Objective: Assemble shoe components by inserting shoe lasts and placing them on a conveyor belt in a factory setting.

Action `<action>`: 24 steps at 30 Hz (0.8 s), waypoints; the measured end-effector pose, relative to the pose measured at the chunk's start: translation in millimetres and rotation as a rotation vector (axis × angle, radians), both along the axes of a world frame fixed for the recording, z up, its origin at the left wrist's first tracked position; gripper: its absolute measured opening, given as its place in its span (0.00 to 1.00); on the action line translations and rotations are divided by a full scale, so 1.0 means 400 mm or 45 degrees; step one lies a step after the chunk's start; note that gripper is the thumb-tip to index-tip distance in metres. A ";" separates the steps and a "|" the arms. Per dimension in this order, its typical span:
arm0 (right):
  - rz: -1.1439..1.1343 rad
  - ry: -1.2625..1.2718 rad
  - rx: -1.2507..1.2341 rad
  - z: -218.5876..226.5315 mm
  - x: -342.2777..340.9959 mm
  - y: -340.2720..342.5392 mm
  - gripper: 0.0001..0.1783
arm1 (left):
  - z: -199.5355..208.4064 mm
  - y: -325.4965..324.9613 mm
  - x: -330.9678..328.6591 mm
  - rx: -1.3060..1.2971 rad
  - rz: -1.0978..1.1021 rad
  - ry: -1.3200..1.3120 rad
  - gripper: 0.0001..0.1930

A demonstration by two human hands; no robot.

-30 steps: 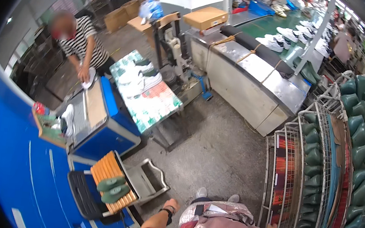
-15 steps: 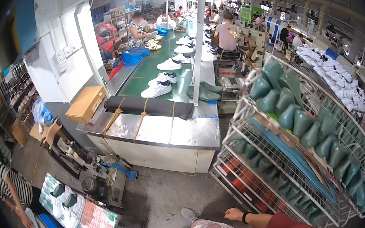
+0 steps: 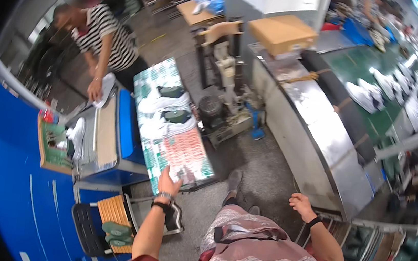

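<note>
My left hand [image 3: 167,180] reaches forward with fingers apart, just at the near end of a long patterned work table [image 3: 190,159] and holding nothing. On that table lie two dark green shoe lasts [image 3: 172,92] among white shoe uppers [image 3: 157,105]. My right hand [image 3: 301,204] hangs loose and empty above the grey floor, beside the steel-sided conveyor bench [image 3: 316,137]. A watch and a dark band sit on my left wrist; a dark band is on my right.
A person in a striped shirt [image 3: 107,36] works at a blue machine [image 3: 122,120] to the left. A stitching machine stand [image 3: 225,81] and a cardboard box [image 3: 282,33] lie ahead. A slatted stool with green lasts [image 3: 116,223] stands lower left. A wire rack [image 3: 361,240] is at right.
The view has swung back left from the shoe racks and conveyor to the patterned table. My left hand has come up toward the table's near end; my right hand now shows in front of me.
</note>
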State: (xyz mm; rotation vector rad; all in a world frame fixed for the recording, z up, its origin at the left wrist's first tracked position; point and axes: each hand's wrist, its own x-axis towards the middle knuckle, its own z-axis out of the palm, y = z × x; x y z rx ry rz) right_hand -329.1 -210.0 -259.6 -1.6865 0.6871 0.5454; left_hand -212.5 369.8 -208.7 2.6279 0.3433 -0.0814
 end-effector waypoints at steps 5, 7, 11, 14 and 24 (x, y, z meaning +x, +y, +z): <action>0.309 -0.291 -0.161 0.115 0.436 0.171 0.19 | 0.087 0.097 0.325 0.144 -0.048 -0.256 0.53; 0.585 -0.507 -0.454 0.172 0.615 0.267 0.19 | 0.085 0.151 0.462 0.190 -0.121 -0.284 0.56; 0.839 -0.563 -0.214 0.271 0.922 0.502 0.27 | 0.046 0.228 0.652 0.178 -0.302 -0.112 0.57; 1.127 -0.798 -0.321 0.301 1.125 0.713 0.38 | 0.043 0.251 0.725 0.093 -0.436 -0.034 0.55; 1.539 -1.186 -0.471 0.126 1.538 1.249 0.45 | -0.005 0.277 0.729 -0.086 -0.446 -0.206 0.47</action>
